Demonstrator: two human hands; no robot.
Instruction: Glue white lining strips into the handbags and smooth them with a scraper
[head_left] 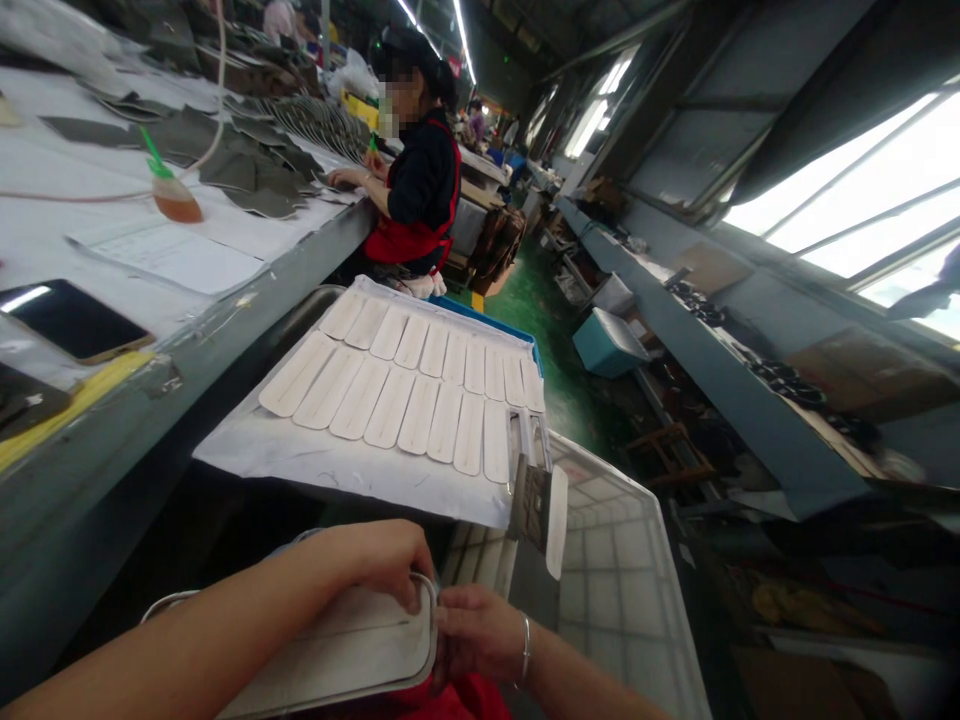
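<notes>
A long white panel [352, 640] with rounded corners and a thin line along its middle lies across my lap. My left hand [397, 562] is closed over its far end, the fingertips pressing inside the raised edging. At that same end my right hand [474, 628], with a bracelet at the wrist, pinches the outer edge; some of its fingers are hidden. Beyond my hands, several similar white rounded pieces [420, 400] lie in two rows on a cloth-covered board [337, 465]. One more white piece [557, 520] sticks out beside a metal bracket [531, 500].
A white plastic crate [622, 560] stands at my right. On the left workbench [225, 340] are a phone [71, 318], a green-tipped bottle [174, 192], a paper sheet [176, 255] and dark cut pieces [255, 160]. A co-worker [420, 170] in a red apron works there.
</notes>
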